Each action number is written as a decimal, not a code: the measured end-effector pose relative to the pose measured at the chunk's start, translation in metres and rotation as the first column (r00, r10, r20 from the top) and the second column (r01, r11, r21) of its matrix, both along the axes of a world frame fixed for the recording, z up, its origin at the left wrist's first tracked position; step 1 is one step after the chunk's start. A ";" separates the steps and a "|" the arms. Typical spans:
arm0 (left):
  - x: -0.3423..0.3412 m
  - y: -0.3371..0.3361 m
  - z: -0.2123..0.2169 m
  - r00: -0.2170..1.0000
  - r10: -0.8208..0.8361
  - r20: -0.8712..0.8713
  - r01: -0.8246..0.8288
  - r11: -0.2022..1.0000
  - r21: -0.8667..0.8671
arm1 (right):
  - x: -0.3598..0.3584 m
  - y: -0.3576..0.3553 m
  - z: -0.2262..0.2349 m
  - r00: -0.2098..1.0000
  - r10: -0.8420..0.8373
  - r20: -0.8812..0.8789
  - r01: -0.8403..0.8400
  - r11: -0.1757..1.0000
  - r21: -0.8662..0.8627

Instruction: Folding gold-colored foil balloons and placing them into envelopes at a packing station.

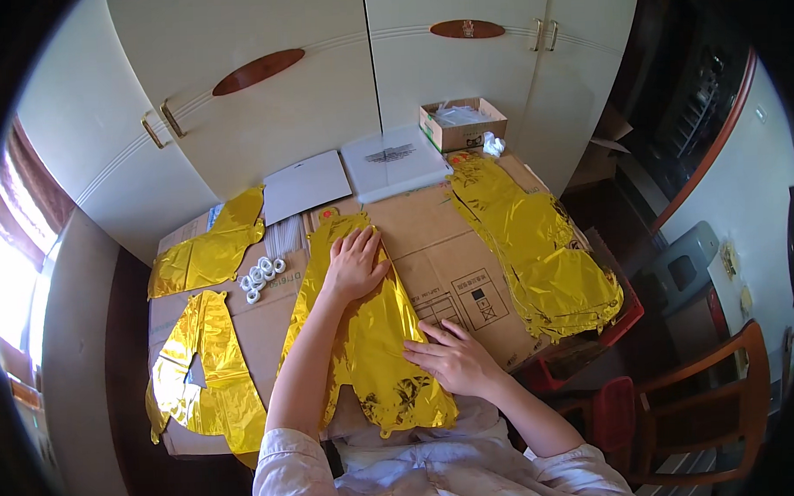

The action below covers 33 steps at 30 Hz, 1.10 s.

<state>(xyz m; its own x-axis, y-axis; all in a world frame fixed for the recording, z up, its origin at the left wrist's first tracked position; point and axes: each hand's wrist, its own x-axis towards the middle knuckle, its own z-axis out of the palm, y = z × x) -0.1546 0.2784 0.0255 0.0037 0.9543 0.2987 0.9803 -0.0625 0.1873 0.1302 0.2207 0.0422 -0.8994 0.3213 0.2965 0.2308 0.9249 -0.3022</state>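
"What is found on the left?"

"The left foil piece (231, 376) is seen at nine o'clock from the middle foil piece (365, 336), and white rolls (256, 275) at ten."

"The hands?"

"The left hand (354, 263) is laid palm-down at its twelve; the right hand (453, 360), fingers spread, is rested at its four. Nothing is seen gripped."

"The risk?"

"Thin foil might be creased by uneven pressing, or the right foil piece (546, 251), at two, dislodged by a brushing forearm."
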 end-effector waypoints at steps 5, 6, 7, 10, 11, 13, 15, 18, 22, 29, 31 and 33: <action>0.001 0.002 0.010 1.000 0.010 0.009 -0.010 0.997 -0.080 | 0.000 0.001 -0.004 1.000 -0.007 -0.011 0.007 1.000 0.006; 0.002 0.003 0.015 1.000 0.010 0.000 -0.010 0.993 -0.120 | 0.000 0.001 -0.004 1.000 -0.011 -0.010 0.011 1.000 0.014; 0.004 0.004 0.020 1.000 0.010 -0.009 -0.011 0.987 -0.160 | 0.001 0.001 -0.004 1.000 -0.016 -0.008 0.016 1.000 0.023; 0.006 0.006 0.029 0.992 0.038 -0.116 -0.062 0.976 -0.209 | -0.001 0.000 -0.004 1.000 -0.012 -0.011 0.012 0.999 0.034; 0.005 0.007 0.029 0.992 0.042 -0.121 -0.068 0.973 -0.219 | -0.001 0.000 -0.004 1.000 -0.012 -0.012 0.012 0.999 0.035; 0.002 0.010 0.028 0.990 0.049 -0.131 -0.080 0.967 -0.241 | -0.001 0.000 -0.004 1.000 -0.010 -0.012 0.011 0.999 0.037; 0.001 0.012 0.033 0.991 0.050 -0.125 -0.084 0.957 -0.277 | -0.001 0.000 -0.004 1.000 -0.008 -0.009 0.008 0.999 0.038; 0.001 0.014 0.038 0.990 0.047 -0.133 -0.088 0.941 -0.327 | -0.001 0.001 -0.003 1.000 -0.006 -0.001 0.006 0.999 0.039; 0.000 0.015 0.036 0.988 0.035 -0.151 -0.087 0.931 -0.354 | -0.001 0.001 -0.004 1.000 0.002 0.004 -0.002 1.000 0.001; -0.002 0.018 0.028 0.985 0.028 -0.168 -0.094 0.914 -0.395 | -0.004 0.013 0.006 0.998 0.064 0.004 -0.064 0.998 -0.001; -0.002 0.018 0.029 0.989 0.025 -0.149 -0.086 0.906 -0.415 | -0.008 0.032 0.008 0.997 0.062 -0.043 -0.061 0.998 0.011; -0.001 0.018 0.030 0.991 0.035 -0.127 -0.087 0.900 -0.428 | -0.019 0.061 0.010 0.997 0.028 -0.069 -0.025 0.998 0.050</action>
<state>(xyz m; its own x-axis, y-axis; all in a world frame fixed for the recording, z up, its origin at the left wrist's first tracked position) -0.1560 0.2964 0.0555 -0.0495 0.9887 -0.1412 0.9958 0.0599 0.0698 0.1116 0.2814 0.0518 -0.8840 0.2810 0.3735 0.1857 0.9445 -0.2709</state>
